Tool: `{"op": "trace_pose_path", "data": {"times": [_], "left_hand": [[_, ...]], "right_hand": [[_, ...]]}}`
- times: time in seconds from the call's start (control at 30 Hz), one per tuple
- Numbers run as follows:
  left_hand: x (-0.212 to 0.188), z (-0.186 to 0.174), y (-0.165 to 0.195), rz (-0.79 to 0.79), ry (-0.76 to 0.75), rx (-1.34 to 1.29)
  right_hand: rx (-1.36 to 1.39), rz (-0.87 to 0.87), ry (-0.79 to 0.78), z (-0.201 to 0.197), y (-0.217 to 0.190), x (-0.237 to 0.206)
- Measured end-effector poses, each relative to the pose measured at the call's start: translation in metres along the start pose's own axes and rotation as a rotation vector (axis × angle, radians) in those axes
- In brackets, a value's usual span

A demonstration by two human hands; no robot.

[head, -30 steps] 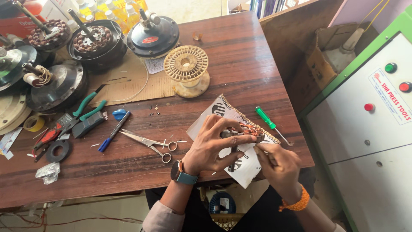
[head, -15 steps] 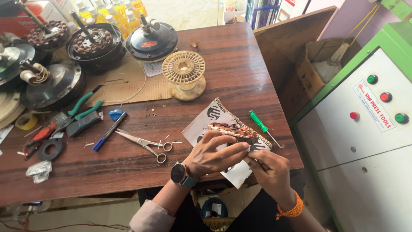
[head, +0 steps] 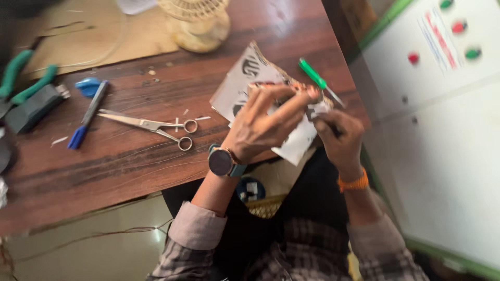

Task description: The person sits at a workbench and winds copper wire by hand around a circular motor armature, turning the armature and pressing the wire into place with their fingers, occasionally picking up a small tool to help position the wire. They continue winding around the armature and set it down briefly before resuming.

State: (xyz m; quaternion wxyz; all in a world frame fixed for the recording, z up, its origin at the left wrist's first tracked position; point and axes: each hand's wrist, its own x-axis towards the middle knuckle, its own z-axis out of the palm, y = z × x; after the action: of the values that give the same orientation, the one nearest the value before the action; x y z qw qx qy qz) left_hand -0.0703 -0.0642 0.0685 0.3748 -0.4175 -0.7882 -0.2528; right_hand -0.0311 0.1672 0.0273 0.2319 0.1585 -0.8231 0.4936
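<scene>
Head view, blurred by motion: wooden table [head: 130, 156] fills the upper left, and everything is placed relative to it. Left hand [head: 263, 122] sits over the table's right front corner, wrist with a round dark watch [head: 221, 161], fingers curled and clamped on a small copper-wound motor part [head: 291, 89] held just above the table. Right hand [head: 338, 138] is just past the table's front edge, touching the same part from the right, fingers pinched shut on a small dark tool; what kind of tool cannot be told. Orange band [head: 354, 182] on the right wrist. Under the hands a printed sheet of paper [head: 239, 88] lies on the table corner. Green-handled screwdriver [head: 315, 78] lies on the table just behind the hands. Scissors [head: 156, 125] lie near the table's middle, blue pen [head: 88, 112] left of them, green-handled pliers [head: 23, 78] at the table's left edge, pale wire spool [head: 200, 23] at the back. White cabinet [head: 442, 104] with coloured buttons stands right of the table.
</scene>
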Motion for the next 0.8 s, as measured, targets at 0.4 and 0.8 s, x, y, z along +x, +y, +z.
{"op": "trace_pose_path", "data": {"times": [0.4, 0.8], "left_hand": [[0.010, -0.016, 0.003, -0.006, -0.034, 0.015], [0.005, -0.012, -0.001, 0.030, 0.078, 0.101]], "right_hand": [[-0.213, -0.140, 0.180, 0.026, -0.032, 0.010], [0.069, 0.047, 0.107, 0.022, -0.018, 0.009]]}}
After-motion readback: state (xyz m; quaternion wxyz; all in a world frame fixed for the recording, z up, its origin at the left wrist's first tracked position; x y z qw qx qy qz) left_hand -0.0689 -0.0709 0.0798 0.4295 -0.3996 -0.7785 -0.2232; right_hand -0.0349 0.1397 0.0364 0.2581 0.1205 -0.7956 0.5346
